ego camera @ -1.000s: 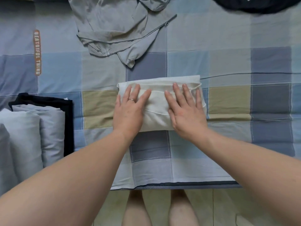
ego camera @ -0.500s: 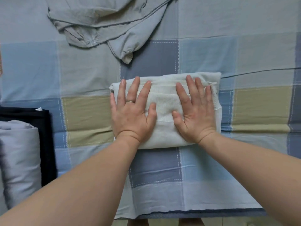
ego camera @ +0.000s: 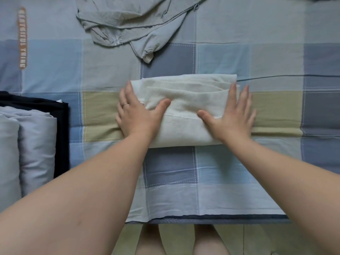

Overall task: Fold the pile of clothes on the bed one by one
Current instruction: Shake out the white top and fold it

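Left hand (ego camera: 135, 115) and right hand (ego camera: 234, 116), fingers straight and flat, press opposite ends of folded cream garment (ego camera: 184, 100) on the checked bed (ego camera: 171, 181).

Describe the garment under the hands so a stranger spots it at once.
On the checked bed, look at the middle. The cream garment lies there, folded into a rectangle, left hand and right hand on its ends; the grey garment beyond is crumpled.

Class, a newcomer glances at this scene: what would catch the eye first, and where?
The left hand and right hand rest on the ends of a folded cream garment at centre. Beyond it lies an unfolded grey jacket; a stack of folded clothes sits at the left edge.
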A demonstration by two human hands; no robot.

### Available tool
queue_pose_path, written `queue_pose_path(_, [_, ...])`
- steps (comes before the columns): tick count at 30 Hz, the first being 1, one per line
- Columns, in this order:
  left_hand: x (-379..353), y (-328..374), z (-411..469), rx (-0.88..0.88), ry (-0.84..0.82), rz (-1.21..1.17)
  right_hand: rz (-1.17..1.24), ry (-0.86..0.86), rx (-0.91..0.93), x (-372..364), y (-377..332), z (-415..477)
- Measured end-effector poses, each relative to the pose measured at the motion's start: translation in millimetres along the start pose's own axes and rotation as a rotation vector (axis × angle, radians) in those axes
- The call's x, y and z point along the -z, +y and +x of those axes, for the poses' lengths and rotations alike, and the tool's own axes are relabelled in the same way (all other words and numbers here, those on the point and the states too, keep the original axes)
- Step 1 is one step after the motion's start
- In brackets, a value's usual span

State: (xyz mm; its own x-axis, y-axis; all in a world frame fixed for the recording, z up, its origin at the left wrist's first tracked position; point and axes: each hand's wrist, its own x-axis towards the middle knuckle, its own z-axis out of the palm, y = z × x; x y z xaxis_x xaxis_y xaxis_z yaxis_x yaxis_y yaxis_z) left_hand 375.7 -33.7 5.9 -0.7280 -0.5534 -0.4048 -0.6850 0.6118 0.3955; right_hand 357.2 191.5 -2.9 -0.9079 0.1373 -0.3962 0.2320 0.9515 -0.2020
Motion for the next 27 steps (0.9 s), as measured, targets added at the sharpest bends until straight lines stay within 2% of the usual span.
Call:
queue_pose_path(4, [13,-10,-5,0.215,-0.113,-0.210,0.538,-0.091,-0.174,7,15,-3])
queue_pose_path(9, [46,-14,-5,0.392,-0.366,-0.456,1.002,-0.413,-0.321,33,23,6])
queue_pose_path(12, [59,-15,-22,0.456,-0.430,-0.542,0.997,-0.475,-0.322,62,15,4])
queue_pose_path(16, [113,-20,-56,0.515,-0.385,-0.614,0.913,-0.482,-0.228,114,-24,-15])
queue_pose_path(23, [258,-28,-119,0.501,-0.138,-0.772,0.743,-0.494,0.006,228,-152,-77])
queue_pose_path(27, [348,-65,-165,0.548,0.091,-0.901,0.652,-0.520,0.197,270,-248,-127])
